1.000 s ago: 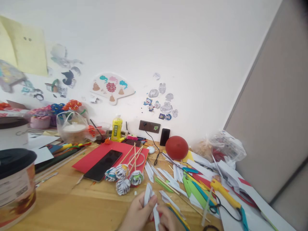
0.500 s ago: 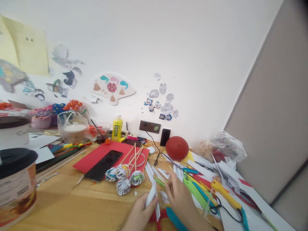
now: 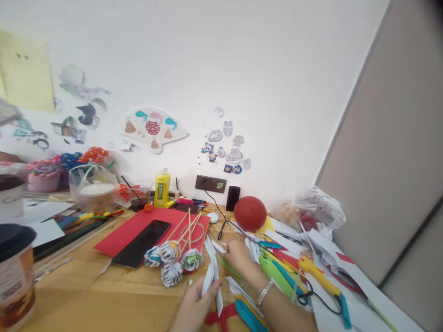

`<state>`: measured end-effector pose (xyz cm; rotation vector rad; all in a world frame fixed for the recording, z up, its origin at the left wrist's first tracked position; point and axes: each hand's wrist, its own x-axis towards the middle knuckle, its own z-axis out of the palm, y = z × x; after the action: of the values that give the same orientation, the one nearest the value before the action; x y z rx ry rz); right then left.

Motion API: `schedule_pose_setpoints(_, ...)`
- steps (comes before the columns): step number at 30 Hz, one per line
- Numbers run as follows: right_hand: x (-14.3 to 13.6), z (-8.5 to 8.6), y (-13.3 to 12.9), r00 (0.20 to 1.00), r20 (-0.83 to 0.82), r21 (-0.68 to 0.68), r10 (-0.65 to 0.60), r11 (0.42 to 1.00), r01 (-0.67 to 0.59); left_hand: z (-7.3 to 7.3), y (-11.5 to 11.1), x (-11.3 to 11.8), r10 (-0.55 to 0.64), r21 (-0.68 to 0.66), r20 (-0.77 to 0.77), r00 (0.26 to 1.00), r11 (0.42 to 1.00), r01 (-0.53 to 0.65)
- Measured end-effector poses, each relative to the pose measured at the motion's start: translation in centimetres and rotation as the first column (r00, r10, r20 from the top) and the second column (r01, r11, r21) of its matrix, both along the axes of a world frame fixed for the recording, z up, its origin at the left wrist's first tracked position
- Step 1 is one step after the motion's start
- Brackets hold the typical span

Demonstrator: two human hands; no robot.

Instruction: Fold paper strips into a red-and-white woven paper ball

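Observation:
Near the bottom centre, my left hand (image 3: 196, 302) grips a folded white paper strip (image 3: 208, 278) between thumb and fingers. My right hand (image 3: 238, 253) reaches farther over the table, its fingertips at a white paper strip (image 3: 218, 247); whether they pinch it is hard to make out. A silver bracelet (image 3: 266, 293) is on the right wrist. Left of the hands lie several paper flowers on sticks (image 3: 172, 273), partly over a red sheet (image 3: 133, 228). Red strips (image 3: 226, 313) lie just right of my left hand.
A black phone (image 3: 141, 244) lies on the red sheet. Behind are a yellow bottle (image 3: 161, 186) and a red balloon (image 3: 250, 213). Paper scraps and a yellow glue gun (image 3: 318, 275) with a black cord spread at right. A black-lidded cup (image 3: 15, 276) stands at left.
My right hand has moved forward and left, away from my left hand, and its bracelet now shows. My left hand still holds the strip. The view has shifted slightly right.

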<state>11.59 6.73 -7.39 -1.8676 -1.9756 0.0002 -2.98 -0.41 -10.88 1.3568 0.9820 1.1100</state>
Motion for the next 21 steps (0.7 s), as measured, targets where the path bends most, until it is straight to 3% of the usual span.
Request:
schedule_pose_setpoints(5,0.9,2.2,-2.3,0.996,-0.09,0.094,-0.006,0.995,0.015,-0.6,0.5,0.0,0.03,0.012,0.036,0.999,0.999,-0.03)
schedule_pose_setpoints(8,0.9,2.6,-4.8,0.989,-0.144,0.11,0.019,0.994,-0.003,-0.4,0.4,-0.2,0.024,0.032,0.052,0.998,0.999,-0.026)
schedule_pose_setpoints(10,0.5,2.0,-6.7,0.977,-0.186,0.177,0.102,0.982,-0.069,-0.1,0.3,-0.3,0.039,0.037,0.059,0.998,0.998,-0.041)
schedule_pose_setpoints(13,-0.3,0.3,-9.0,0.94,-0.115,0.379,0.322,0.889,-0.258,0.6,0.1,-0.3,0.067,0.04,0.083,0.994,0.997,-0.071)
schedule_pose_setpoints(17,-1.2,-1.4,-10.2,0.933,-0.119,0.532,0.339,0.816,-0.228,1.3,-0.1,-0.3,0.098,0.018,0.108,0.989,0.995,-0.101)
schedule_pose_setpoints(21,-1.7,-1.7,-10.5,0.894,-0.188,0.549,0.407,0.799,-0.248,1.8,-0.3,-0.2,0.094,-0.024,0.137,0.986,0.996,-0.091)
